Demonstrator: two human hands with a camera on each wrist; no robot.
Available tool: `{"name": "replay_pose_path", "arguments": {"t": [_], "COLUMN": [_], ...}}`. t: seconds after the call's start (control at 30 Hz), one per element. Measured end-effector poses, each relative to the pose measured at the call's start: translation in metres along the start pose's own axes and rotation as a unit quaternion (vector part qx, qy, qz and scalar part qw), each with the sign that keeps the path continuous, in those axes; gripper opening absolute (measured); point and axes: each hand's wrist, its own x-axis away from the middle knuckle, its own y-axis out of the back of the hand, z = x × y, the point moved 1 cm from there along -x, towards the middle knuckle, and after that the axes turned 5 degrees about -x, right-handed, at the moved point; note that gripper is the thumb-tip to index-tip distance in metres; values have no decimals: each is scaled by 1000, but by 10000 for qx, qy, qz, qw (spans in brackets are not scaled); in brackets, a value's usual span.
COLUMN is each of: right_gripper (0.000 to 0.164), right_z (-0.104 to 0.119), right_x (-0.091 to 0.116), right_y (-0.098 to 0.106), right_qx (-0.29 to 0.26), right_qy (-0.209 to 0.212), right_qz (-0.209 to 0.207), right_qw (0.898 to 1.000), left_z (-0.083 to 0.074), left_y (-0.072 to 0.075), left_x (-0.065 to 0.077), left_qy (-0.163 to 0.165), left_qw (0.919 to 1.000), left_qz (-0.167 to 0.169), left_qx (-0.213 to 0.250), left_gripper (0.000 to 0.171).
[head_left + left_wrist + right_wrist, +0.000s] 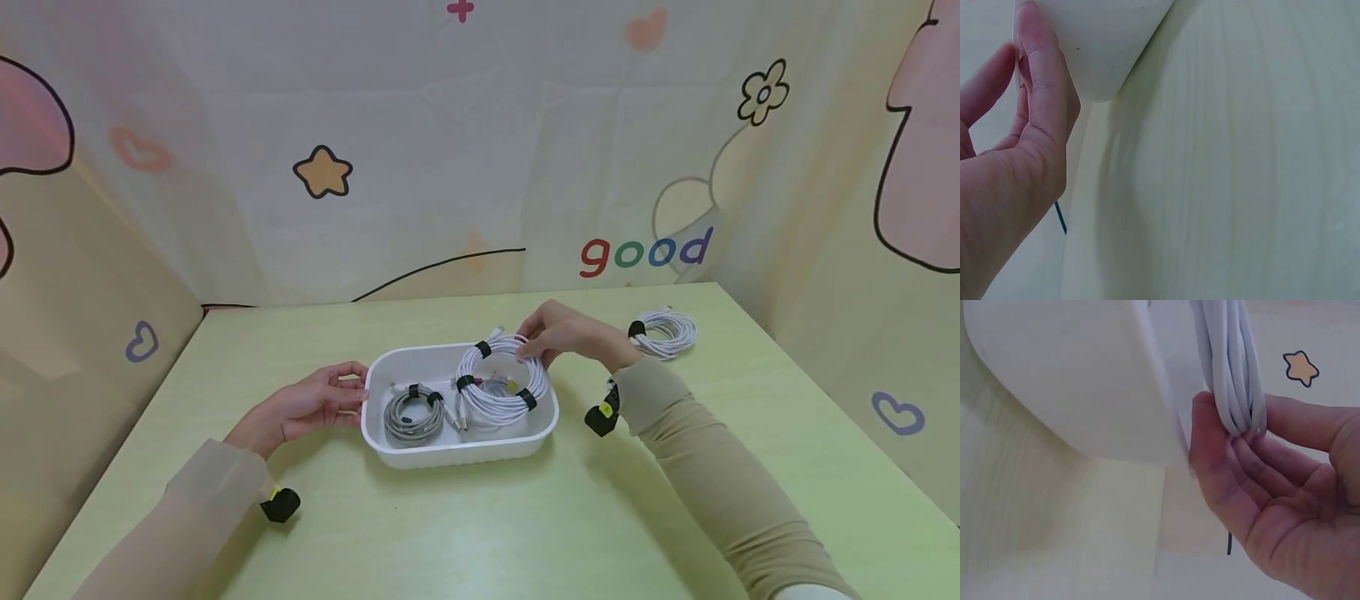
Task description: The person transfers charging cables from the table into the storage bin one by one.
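Observation:
My right hand [573, 333] pinches the far right edge of a coiled white cable [483, 404], held by several black straps. In the right wrist view, the coil's strands [1235, 369] run between thumb and fingers. The coil is tilted within the right half of a white plastic bin [465, 454], its lower part down inside. A coiled grey cable [412, 429] with black straps lies in the bin's left half. My left hand [315, 404] is at the bin's left end, its relaxed fingers touching the outer wall [1097, 56].
Another coiled white cable [667, 335] with a black strap lies on the table behind my right wrist. The pale wooden table [450, 533] is bordered at the back and sides by a printed curtain [420, 167]. Small black wrist devices hang beneath both sleeves.

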Motion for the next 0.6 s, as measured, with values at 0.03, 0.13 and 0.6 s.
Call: {"name": "replay_pose_path", "arguments": {"t": [0.03,0.13,0.6], "right_gripper": [25,26,31], "right_z": [2,10,-53], "right_x": [0,2,40], "right_y": [-1,-2,58], "right_qx": [104,684,1416], "right_qy": [57,250,23], "right_qz": [-33,-382,-3322], "right_qw": [9999,9966,9325], "left_z": [0,0,-1], "left_y": [0,0,-1], "left_x": [0,0,0], "left_qy": [-4,-28,-49], "left_qw": [10000,10000,10000], "left_qz": [-1,8,-5], "left_qx": [10,27,18], "left_gripper": [19,19,18]}}
